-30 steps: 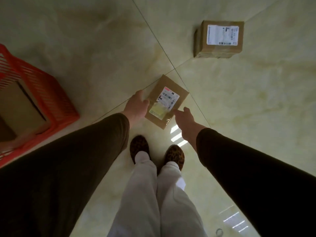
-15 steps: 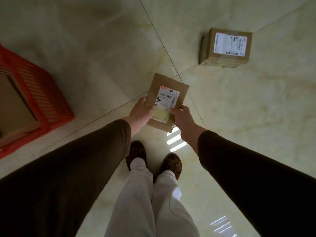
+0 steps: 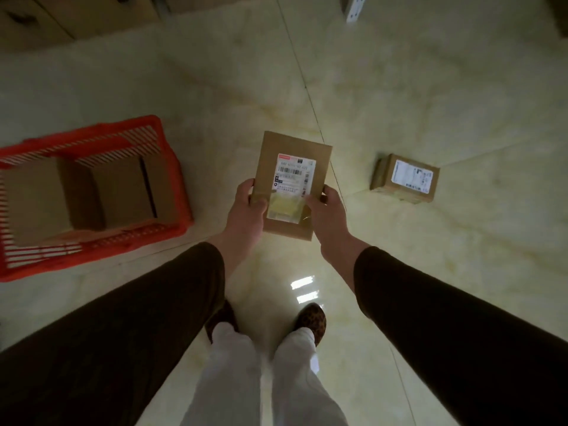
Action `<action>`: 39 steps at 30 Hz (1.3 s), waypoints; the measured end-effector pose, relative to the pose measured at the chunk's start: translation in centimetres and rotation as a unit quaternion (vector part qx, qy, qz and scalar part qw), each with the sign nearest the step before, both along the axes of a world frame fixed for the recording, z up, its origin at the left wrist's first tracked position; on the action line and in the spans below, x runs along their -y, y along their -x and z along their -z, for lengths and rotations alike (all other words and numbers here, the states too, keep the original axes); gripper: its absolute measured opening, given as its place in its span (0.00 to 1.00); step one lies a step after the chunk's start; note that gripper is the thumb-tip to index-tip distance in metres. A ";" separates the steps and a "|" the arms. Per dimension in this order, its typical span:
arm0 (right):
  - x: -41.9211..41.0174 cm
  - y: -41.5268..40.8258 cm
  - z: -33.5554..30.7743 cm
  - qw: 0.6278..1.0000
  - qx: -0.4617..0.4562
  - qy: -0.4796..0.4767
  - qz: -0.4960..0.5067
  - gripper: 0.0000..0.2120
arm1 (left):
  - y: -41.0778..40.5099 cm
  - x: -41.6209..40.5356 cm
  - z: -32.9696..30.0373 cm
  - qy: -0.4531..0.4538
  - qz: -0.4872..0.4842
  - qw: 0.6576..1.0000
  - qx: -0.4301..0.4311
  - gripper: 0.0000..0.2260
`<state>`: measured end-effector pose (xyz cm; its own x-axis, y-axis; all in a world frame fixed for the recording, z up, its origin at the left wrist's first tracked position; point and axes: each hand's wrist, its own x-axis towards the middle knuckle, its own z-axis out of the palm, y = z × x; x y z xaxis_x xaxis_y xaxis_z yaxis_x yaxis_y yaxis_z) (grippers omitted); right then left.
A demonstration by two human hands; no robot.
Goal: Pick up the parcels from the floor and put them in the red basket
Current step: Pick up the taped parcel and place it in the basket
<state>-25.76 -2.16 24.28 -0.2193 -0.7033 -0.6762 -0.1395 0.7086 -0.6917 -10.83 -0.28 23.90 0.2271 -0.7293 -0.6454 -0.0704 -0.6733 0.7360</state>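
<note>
Both hands hold one flat parcel (image 3: 292, 186) in the air above the floor (image 3: 430, 87), in front of the person's body. The left hand (image 3: 247, 207) grips its lower left edge with the thumb laid over the top face; the right hand (image 3: 329, 207) grips the lower right edge, thumb also on top, so each hand is closed on the parcel. The parcel is brown card, label side up, with a white barcode label and a yellowish patch under clear tape near the thumbs. Its long axis points away from the person, tilted slightly right.

The basket (image 3: 166, 167) stands on the floor to the left, well apart from the held parcel. Inside it lie brown boxes (image 3: 92, 192); there seem to be two or three, though blur makes the count unsure.

A second parcel (image 3: 405, 178), a small box with a white label on top, sits on the floor to the right, beside a tile joint and near the right hand in the view but lower down.

Dark sleeves (image 3: 445, 318) cover both forearms. Below them are pale trousers (image 3: 246, 379) and patterned shoes (image 3: 310, 321) on the glossy tiles. At the top left edge stand more cartons (image 3: 61, 16), and a pale post (image 3: 355, 7) shows at the top
</note>
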 end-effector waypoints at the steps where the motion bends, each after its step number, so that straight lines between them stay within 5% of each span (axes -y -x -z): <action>1: 0.1 -1.2 -0.9 1.000 0.000 0.007 -0.006 0.20 | -1.0 -0.2 -0.9 0.013 -0.016 1.000 -0.003 0.19; 14: -2.8 -22.0 -4.6 0.999 0.024 -0.003 -0.039 0.19 | -21.3 -5.9 -6.6 0.045 -0.082 0.995 -0.031 0.22; 27: -2.7 -35.6 -2.2 0.989 0.053 -0.025 -0.134 0.13 | -34.6 -7.6 -1.5 -0.045 -0.142 0.987 0.061 0.15; 33: -2.1 -39.3 -1.3 0.980 -0.066 0.026 -0.189 0.42 | -38.9 -7.0 0.2 -0.046 -0.145 0.985 0.076 0.12; 39: -2.3 -41.8 -1.1 0.962 -0.115 0.083 -0.233 0.33 | -43.6 -6.2 -0.6 -0.026 -0.087 0.994 0.059 0.06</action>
<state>16.01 0.19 25.36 0.0163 -0.8556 -0.5174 -0.5784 0.4140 -0.7029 32.78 5.92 24.48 0.4240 -0.6386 -0.6422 -0.0339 -0.7198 0.6933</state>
